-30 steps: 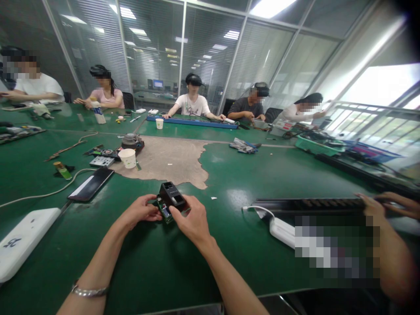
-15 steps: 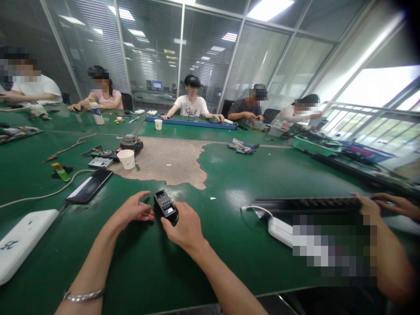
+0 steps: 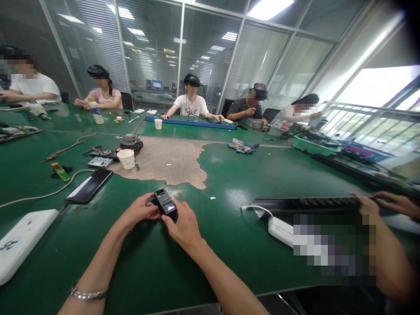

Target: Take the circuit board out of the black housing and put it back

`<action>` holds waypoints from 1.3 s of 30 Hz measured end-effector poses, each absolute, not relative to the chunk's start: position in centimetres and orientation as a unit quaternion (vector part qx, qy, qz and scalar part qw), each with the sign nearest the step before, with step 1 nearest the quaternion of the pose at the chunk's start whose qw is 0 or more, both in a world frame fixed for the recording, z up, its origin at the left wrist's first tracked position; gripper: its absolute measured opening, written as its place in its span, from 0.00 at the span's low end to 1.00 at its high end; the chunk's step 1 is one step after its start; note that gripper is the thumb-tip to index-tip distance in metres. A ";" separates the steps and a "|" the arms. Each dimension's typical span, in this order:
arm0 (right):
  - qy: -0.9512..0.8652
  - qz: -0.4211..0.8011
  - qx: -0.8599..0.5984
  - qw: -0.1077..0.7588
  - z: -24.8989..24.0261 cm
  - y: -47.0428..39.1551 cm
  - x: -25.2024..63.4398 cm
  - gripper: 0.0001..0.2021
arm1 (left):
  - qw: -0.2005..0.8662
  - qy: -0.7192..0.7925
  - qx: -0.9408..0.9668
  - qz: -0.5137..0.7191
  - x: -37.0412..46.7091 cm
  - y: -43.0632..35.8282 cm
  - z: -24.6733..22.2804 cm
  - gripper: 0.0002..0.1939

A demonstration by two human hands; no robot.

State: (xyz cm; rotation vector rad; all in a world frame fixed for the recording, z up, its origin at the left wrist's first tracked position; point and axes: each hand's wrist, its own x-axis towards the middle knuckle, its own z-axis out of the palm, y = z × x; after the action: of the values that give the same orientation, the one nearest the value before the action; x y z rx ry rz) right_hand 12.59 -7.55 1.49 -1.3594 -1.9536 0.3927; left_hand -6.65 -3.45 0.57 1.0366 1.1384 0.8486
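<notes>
A small dark grey electronic device (image 3: 165,202) with a little bright screen is held just above or on the green table, tilted toward me; its exact kind is unclear. My right hand (image 3: 184,222) grips its right side and lower end, thumb in front. On the other side, my left hand (image 3: 144,208) has its thumb at the upper left edge and its curled fingers against the lower left side. The undersides of both hands' fingers are partly hidden. A metal bangle (image 3: 88,294) is on my left wrist.
A phone (image 3: 90,186) and a white power bank (image 3: 26,238) lie at left. Beyond stand a paper cup (image 3: 126,158) and electronic parts. At right, a co-worker's hands (image 3: 369,203) are on a long black strip (image 3: 282,204), near a white cabled block (image 3: 280,231). Several people sit across the table.
My left hand has moved right and closed onto the device's left side, where before its fingers were spread apart from it. The device has tilted slightly; my right hand keeps its grip.
</notes>
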 end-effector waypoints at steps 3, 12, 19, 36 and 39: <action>-0.749 0.156 -0.529 0.367 1.3 -7.3 12.4 0.18 | 0.632 0.502 0.452 0.381 -6.6 -3.3 0.3 0.40; -0.698 0.136 -0.518 0.476 3.3 -6.7 13.7 0.15 | 0.624 0.520 0.449 0.374 -6.9 -3.5 0.7 0.40; -0.667 0.101 -0.635 0.377 2.3 -5.0 16.6 0.11 | 0.618 0.534 0.441 0.373 -6.6 -3.3 0.4 0.41; -0.676 0.153 -0.558 0.457 3.0 -5.3 16.0 0.11 | 0.619 0.527 0.445 0.376 -6.6 -3.1 0.0 0.42; -0.688 0.196 -0.505 0.483 3.3 -6.1 14.8 0.13 | 0.618 0.513 0.467 0.370 -6.6 -3.0 -0.1 0.37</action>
State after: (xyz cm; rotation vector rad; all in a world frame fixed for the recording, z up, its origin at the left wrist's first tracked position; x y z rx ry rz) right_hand 14.77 -6.07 3.25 -1.2305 -1.6758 0.4783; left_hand -6.64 -3.03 -0.10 1.0757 1.1811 0.8506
